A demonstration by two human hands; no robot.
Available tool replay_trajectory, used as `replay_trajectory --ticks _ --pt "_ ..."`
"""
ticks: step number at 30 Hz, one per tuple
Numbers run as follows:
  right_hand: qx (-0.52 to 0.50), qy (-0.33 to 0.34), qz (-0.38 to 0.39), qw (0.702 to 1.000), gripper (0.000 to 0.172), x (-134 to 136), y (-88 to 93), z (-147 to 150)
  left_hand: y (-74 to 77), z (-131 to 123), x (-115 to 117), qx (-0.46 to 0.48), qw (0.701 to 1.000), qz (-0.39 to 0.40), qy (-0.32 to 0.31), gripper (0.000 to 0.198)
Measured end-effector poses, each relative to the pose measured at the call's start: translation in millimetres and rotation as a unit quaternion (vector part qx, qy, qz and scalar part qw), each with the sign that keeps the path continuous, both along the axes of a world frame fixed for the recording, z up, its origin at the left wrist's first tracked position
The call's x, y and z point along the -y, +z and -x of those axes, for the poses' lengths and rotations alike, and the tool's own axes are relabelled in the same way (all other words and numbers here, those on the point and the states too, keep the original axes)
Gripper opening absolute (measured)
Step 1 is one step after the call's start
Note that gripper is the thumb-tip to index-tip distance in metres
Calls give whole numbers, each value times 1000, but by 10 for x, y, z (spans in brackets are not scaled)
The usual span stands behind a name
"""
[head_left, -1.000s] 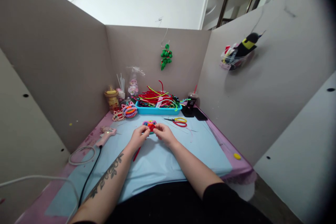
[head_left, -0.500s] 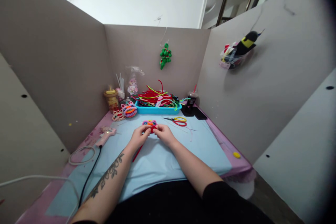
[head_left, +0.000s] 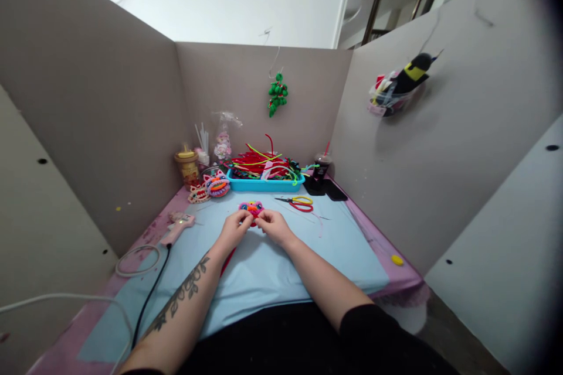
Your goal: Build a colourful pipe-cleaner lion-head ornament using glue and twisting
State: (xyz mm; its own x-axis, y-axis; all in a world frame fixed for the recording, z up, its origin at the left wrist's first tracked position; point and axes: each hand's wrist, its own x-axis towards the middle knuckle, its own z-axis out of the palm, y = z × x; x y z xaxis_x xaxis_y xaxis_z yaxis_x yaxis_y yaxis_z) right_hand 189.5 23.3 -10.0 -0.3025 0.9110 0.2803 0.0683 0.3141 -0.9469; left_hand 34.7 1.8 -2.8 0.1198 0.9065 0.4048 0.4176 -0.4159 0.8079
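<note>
My left hand (head_left: 234, 228) and my right hand (head_left: 275, 226) meet over the middle of the blue cloth, fingers pinched together. Between them is a small pipe-cleaner lion head (head_left: 251, 207) in pink, orange, blue and red, its lower part covered by my fingertips. A red pipe cleaner (head_left: 227, 260) trails down beside my left wrist. Just right of the hands, scissors (head_left: 299, 204) with one yellow and one red handle lie partly spread. Two finished-looking lion heads, one purple and pink (head_left: 217, 185) and one cream and red (head_left: 199, 193), rest at the back left.
A blue tray (head_left: 264, 185) full of mostly red pipe cleaners stands at the back. A pink glue gun (head_left: 180, 227) with a black cord lies left. Lidded cups (head_left: 187, 167) flank the tray. Grey panels enclose three sides; a yellow disc (head_left: 397, 260) is near the right edge.
My fingertips have shifted slightly on the lion head, so less red shows between them and its face is a little more visible. The trailing red pipe cleaner has moved slightly left.
</note>
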Motion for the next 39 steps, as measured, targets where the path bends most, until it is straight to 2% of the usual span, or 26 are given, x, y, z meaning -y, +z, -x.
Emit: replay_trajectory --ticks 5,14,22,29,34,39 --pt "12 -25 -27 999 19 5 -21 12 23 -8 21 -14 1000 -7 -11 25" --pt "7 -17 -3 1000 20 -3 -27 17 9 -12 0 -31 999 -17 -12 25" --pt "-6 -18 24 1000 23 -5 -44 26 55 -16 28 -34 999 -21 -10 24" --pt "-88 -17 51 995 30 -102 -115 24 23 -14 13 39 996 85 -5 36" --pt "-128 -7 80 989 34 -125 -145 39 6 -28 27 -8 999 37 -2 30" --pt "-162 -8 106 981 33 -117 -82 6 16 -16 43 -19 999 48 9 28"
